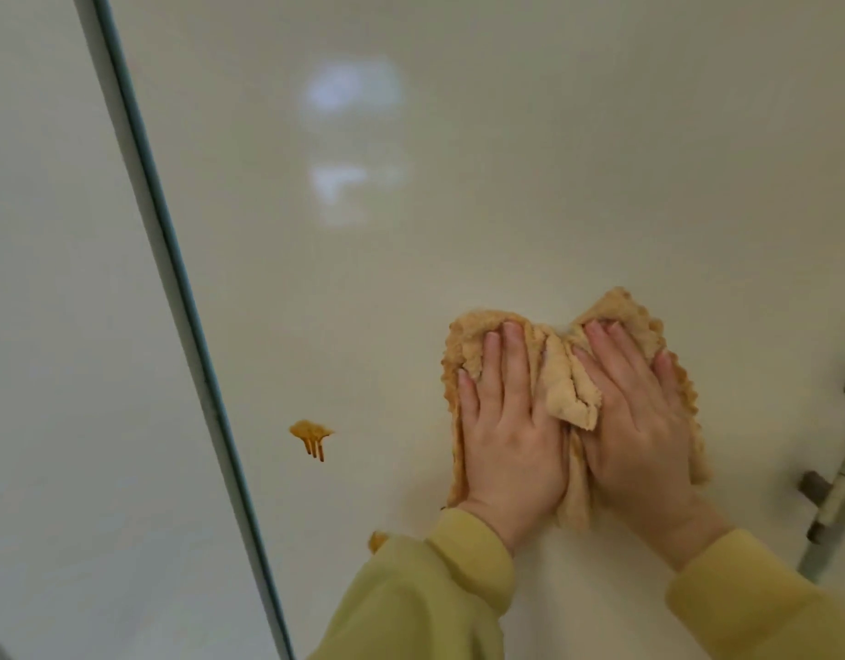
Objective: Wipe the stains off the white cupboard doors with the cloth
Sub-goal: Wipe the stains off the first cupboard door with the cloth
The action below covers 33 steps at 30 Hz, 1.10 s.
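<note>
**Glossy white cupboard door** [458,207]: the larger panel, by which most of the view is filled. A pale reflection of light [349,97] is carried on its upper part.

**Second white cupboard door** [53,326]: seen at the left, divided from the larger panel by a dark narrow gap [172,278] that runs slantwise from top to bottom.

**Crumpled tan cloth with a scalloped edge** [561,373]: held flat against the larger door, in its lower right part. A loose fold is bunched up between the two hands.

**Left hand** [511,431]: laid flat on the left half of the cloth. The fingers are kept straight and close together, pointed upward, and nothing is gripped. The thumb is partly hidden by the fold.

**Right hand** [644,421]: laid flat on the right half of the cloth and tilted toward the left. The fingers are straight and slightly spread, so the cloth is pressed rather than clutched.

**Orange stain with short drips** [311,435]: found on the larger door, left of the cloth and well apart from it, nearer the gap.

**Second orange stain** [376,540]: set lower on the same door and mostly covered by the left sleeve.

**Pale yellow sleeves**, left [434,588] and right [768,597]: worn down to the wrists.

**Grey metal handle on dark brackets** [835,493]: fixed at the right edge of the view, near the right hand but apart from the cloth
</note>
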Each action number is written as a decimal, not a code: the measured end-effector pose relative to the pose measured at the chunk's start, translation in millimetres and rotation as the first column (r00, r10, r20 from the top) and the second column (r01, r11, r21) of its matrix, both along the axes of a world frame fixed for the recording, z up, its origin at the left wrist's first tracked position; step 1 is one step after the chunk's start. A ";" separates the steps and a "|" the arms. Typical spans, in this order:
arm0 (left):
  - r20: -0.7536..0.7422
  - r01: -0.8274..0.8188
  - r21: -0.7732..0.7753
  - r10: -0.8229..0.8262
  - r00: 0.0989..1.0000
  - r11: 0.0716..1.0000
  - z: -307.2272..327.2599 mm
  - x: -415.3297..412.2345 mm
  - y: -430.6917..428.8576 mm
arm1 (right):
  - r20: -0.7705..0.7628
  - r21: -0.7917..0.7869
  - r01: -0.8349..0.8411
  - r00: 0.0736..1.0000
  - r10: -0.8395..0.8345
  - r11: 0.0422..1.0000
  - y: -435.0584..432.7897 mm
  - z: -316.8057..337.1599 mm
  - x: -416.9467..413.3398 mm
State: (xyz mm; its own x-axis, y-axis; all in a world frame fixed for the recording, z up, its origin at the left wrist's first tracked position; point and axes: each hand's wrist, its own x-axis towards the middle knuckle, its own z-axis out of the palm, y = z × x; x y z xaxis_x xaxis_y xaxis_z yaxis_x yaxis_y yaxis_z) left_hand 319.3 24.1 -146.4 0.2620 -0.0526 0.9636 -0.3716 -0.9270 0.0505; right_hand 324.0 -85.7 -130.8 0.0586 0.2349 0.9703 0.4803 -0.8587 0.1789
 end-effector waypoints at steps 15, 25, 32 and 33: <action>0.053 -0.012 0.336 -0.007 0.999 0.942 -50.4 -2.2 -30.6 | -0.044 0.159 0.002 0.999 0.006 0.987 -42.1 -80.9 -5.8; 0.100 -0.097 0.426 0.059 0.993 0.900 -41.3 -1.8 95.1 | -0.007 0.093 0.029 1.000 -0.029 0.995 66.4 -78.1 -0.1; 0.092 -0.115 0.443 0.082 0.992 0.889 -15.8 -2.9 182.5 | 0.000 0.044 0.041 0.999 -0.041 0.998 146.4 -50.8 2.8; 0.085 -0.112 0.447 0.082 0.993 0.888 -11.7 -3.2 191.3 | -0.001 0.041 0.044 0.999 -0.044 0.998 155.0 -47.1 2.6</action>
